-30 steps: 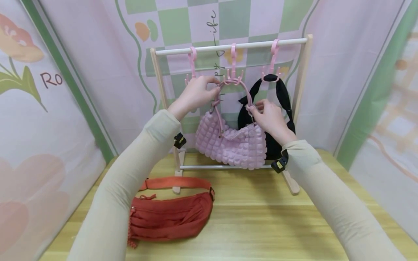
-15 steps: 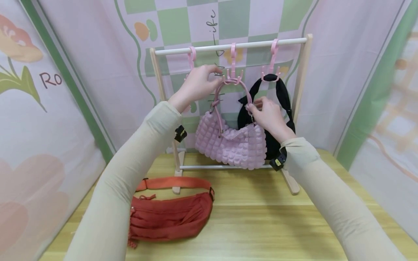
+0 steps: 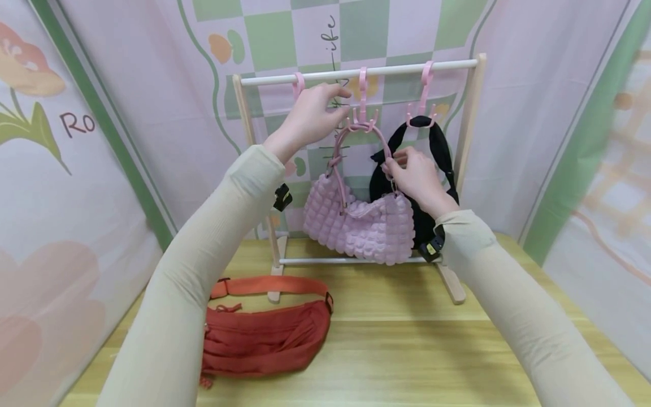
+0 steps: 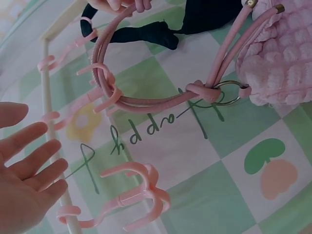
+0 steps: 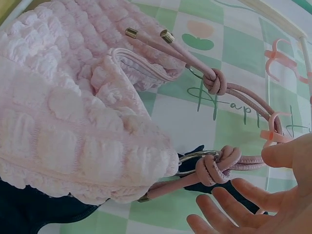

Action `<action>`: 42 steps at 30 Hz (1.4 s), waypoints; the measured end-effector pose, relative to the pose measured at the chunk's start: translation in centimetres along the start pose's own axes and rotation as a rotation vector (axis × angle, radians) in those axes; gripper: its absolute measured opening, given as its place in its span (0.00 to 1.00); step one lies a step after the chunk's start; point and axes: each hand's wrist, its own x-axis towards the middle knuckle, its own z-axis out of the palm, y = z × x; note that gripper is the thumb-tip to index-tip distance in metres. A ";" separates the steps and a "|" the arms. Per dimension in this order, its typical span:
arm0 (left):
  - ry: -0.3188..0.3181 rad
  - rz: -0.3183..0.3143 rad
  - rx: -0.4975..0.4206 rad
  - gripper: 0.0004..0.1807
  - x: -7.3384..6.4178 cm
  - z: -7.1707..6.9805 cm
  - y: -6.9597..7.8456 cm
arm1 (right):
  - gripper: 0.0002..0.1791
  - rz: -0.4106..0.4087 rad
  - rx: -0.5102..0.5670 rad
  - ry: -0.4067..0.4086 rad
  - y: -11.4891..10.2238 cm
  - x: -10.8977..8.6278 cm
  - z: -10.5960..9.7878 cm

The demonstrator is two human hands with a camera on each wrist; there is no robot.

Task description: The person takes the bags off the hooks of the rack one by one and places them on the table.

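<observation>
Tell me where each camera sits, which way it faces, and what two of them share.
Head: on the head, facing forward and down at the pink bag; both sleeves, left hand and right hand show.
Left wrist: on the left wrist, facing the hooks; left hand at the left, part of the right hand at the top.
Right wrist: on the right wrist, facing the pink bag up close; right hand at lower right.
Both wrist views share the handle and black bag.
</observation>
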 end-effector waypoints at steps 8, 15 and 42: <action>0.000 0.011 0.011 0.22 0.9 -0.3 0.3 | 0.27 0.002 0.005 0.012 -0.2 0.3 -0.2; 0.006 0.018 0.045 0.21 1.4 -0.6 0.4 | 0.27 0.002 0.019 0.006 -0.4 0.3 -0.4; -0.077 0.012 0.043 0.23 3.8 -1.9 1.3 | 0.27 0.037 0.003 -0.003 -0.7 0.5 -0.6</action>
